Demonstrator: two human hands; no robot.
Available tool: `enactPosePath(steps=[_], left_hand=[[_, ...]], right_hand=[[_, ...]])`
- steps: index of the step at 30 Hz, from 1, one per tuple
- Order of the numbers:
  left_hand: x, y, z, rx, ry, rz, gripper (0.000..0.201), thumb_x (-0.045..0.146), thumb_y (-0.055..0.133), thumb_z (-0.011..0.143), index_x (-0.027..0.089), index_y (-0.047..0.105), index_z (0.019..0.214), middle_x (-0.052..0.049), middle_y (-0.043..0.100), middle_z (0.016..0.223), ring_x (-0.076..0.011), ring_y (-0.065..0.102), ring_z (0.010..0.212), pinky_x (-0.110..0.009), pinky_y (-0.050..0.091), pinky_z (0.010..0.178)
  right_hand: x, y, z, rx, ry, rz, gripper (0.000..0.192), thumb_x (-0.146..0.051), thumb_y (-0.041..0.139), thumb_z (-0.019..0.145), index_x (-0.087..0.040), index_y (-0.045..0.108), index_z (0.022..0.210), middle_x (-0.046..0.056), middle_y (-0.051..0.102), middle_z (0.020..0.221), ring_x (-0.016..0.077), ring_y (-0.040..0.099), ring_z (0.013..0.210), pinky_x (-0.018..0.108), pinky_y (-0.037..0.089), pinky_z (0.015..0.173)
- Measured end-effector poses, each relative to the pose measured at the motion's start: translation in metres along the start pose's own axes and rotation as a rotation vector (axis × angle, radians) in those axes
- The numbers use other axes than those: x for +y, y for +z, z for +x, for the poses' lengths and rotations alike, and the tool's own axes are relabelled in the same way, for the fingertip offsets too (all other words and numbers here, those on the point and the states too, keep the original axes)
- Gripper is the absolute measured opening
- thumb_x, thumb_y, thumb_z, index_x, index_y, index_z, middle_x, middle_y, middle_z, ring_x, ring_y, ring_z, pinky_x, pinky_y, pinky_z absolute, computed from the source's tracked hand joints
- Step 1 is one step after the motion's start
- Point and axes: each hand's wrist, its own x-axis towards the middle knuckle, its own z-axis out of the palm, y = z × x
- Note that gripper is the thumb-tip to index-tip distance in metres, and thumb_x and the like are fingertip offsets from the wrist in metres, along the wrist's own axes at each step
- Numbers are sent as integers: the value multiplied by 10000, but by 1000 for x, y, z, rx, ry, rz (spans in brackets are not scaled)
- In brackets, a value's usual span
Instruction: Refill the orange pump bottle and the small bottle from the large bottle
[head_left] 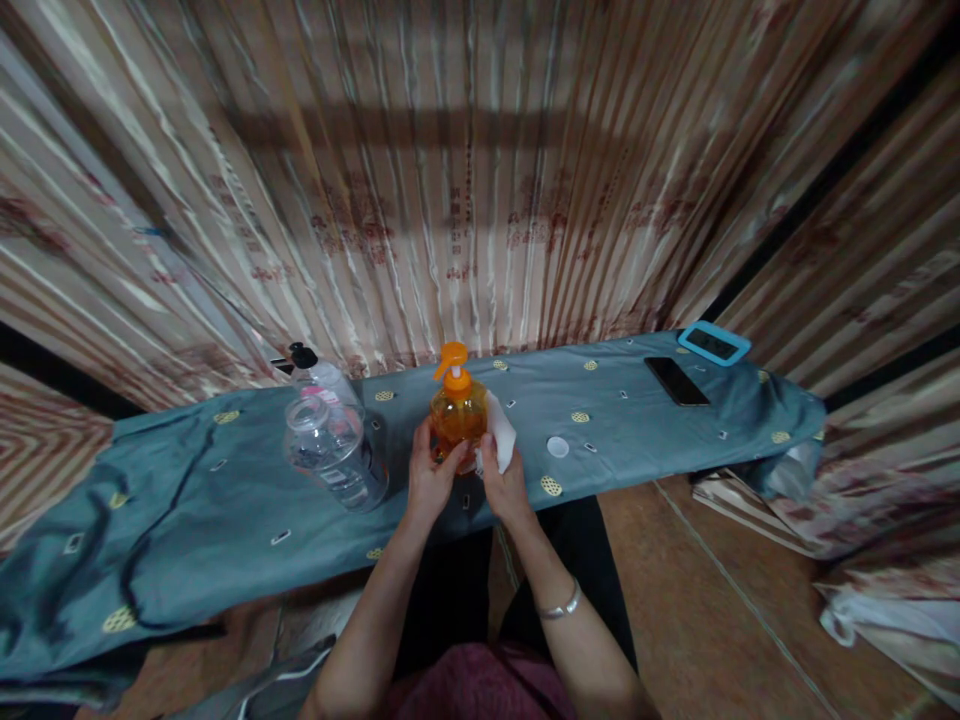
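Two hands at frame centre: left hand [429, 478] grips one orange plastic pump bottle [458, 413] (upright); right hand [504, 482] clamps one white cloth [501, 432] against it.

Orange pump bottle [458, 412] upright on teal cloth, white cloth [501, 432] pressed against its side

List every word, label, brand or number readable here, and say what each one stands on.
None can be read.
Orange pump bottle, held by the left hand and the right hand: no legible label.
Curtain: dark printed marks, too blurred.
Blue device: dark screen, nothing legible.
Black phone: screen blank.
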Motion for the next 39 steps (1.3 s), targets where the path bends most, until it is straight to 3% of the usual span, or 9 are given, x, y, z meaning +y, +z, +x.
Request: enactPosePath(steps=[3, 9, 12, 15, 20, 24, 31, 35, 39], left_hand=[[4, 5, 2, 8, -37, -29, 633, 465, 851, 826, 245, 620, 1373, -100, 683, 1343, -293, 678, 1265, -430, 599, 1046], [11, 10, 2, -4, -61, -64, 663, 492, 861, 807, 235, 614, 1366, -101, 713, 1330, -297, 711, 1233, -439, 604, 1052], [13, 8, 1, -42, -80, -87, 653, 485, 833, 836, 245, 591, 1392, -100, 746, 1330, -298, 740, 1213, -458, 599, 1075], [11, 6, 1, -64, -85, -74, 703, 471, 842, 818, 249, 568, 1426, -105, 766, 1329, -313, 755, 1203, -483, 597, 1084], [0, 2, 1, -81, -46, -30, 897, 425, 868, 726, 204, 524, 1524, -137, 764, 1361, -365, 726, 1279, -499, 585, 1113], [-8, -7, 5, -86, -74, -107, 824, 398, 789, 758, 215, 564, 1529, -130, 710, 1485, -351, 669, 1388, -484, 527, 1201], [2, -20, 10, -87, -300, -374, 766, 565, 704, 870, 202, 574, 1533, -138, 592, 1629, -347, 540, 1532, -512, 444, 1277], [15, -19, 7, -97, -268, -284, 702, 606, 679, 903, 203, 628, 1475, -128, 620, 1602, -343, 546, 1524, -500, 412, 1298], [25, -14, 3, -143, -159, -152, 615, 589, 590, 959, 198, 668, 1428, -123, 699, 1507, -329, 604, 1466, -489, 419, 1295]], right_hand=[[25, -6, 2, 15, 105, -20, 677, -703, 520, 1057, -184, 606, 1484, 160, 677, 1427, 312, 649, 1342, 598, 481, 1174], [59, -3, -9, 18, 207, -61, 650, -720, 546, 1037, -175, 676, 1366, 152, 705, 1367, 303, 682, 1281, 574, 520, 1129], [47, 3, -22, 23, 153, -53, 734, -747, 492, 1045, -174, 593, 1492, 180, 631, 1491, 330, 621, 1382, 608, 484, 1169], [18, 6, -28, 20, 56, -55, 781, -732, 410, 1077, -184, 437, 1632, 198, 575, 1561, 341, 597, 1418, 624, 475, 1181], [-19, 12, -9, -18, -201, -164, 861, -708, 454, 1063, -226, 212, 1734, 179, 252, 1783, 358, 260, 1649, 626, 267, 1322], [-9, 21, 1, -20, -354, -285, 855, -607, 459, 1092, -189, 113, 1753, 207, 142, 1803, 386, 157, 1672, 658, 185, 1335], [42, 32, -37, -40, -444, -482, 863, -354, 542, 1092, -336, -15, 1752, 166, 63, 1816, 471, 203, 1634, 747, 362, 1226], [33, 28, -41, -33, -473, -561, 868, -300, 516, 1091, -313, -45, 1752, 167, 11, 1818, 468, 196, 1634, 715, 386, 1228], [6, 23, -17, -15, -524, -611, 879, -269, 511, 1076, -317, -45, 1755, 120, -147, 1818, 455, 93, 1661, 675, 328, 1279]])
